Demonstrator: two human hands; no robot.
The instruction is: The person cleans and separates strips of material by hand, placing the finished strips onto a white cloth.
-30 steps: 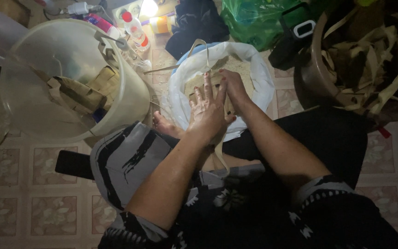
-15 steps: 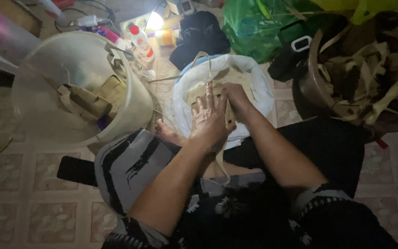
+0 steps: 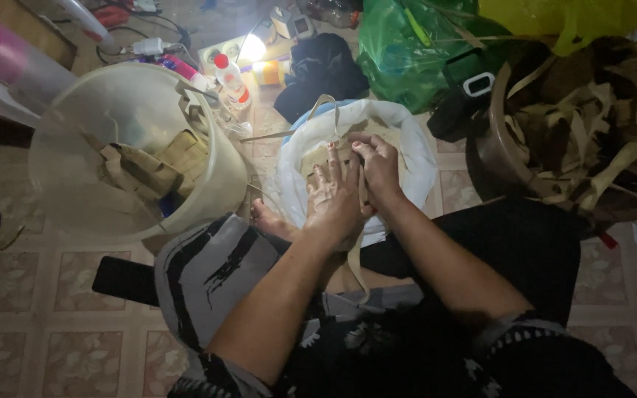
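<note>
Nearest: tiled floor (image 3: 31, 346); person seated on it, lap covered by grey-and-black patterned cloth (image 3: 219, 276). Flat dark object (image 3: 123, 280) on the tiles just beside the left knee. Bare foot (image 3: 270, 220) shows between knee and buckets.

Both forearms reach forward over the lap, converging above a white-lined basin (image 3: 414, 158). Basin holds tan leaf strips (image 3: 315, 158); one long strip (image 3: 355, 254) hangs from the hands down toward the lap. Left hand (image 3: 333, 195): palm down, fingers spread flat, pressing on the strips. Right hand (image 3: 377, 166): fingers curled, pinching the strip work at its upper edge, touching the left hand. Exact strip held by the right fingertips: cannot tell.

Left of the basin: large pale bucket (image 3: 68, 147), tilted toward camera, holding folded woven leaf pouches (image 3: 149, 166). Right: dark brown tub (image 3: 492, 158), heaped with loose tan strips (image 3: 599, 125).

Farther: small bottle with red cap (image 3: 230, 77), a lit lamp (image 3: 253, 48), black cloth (image 3: 322, 70), green plastic bag (image 3: 407, 51).
</note>
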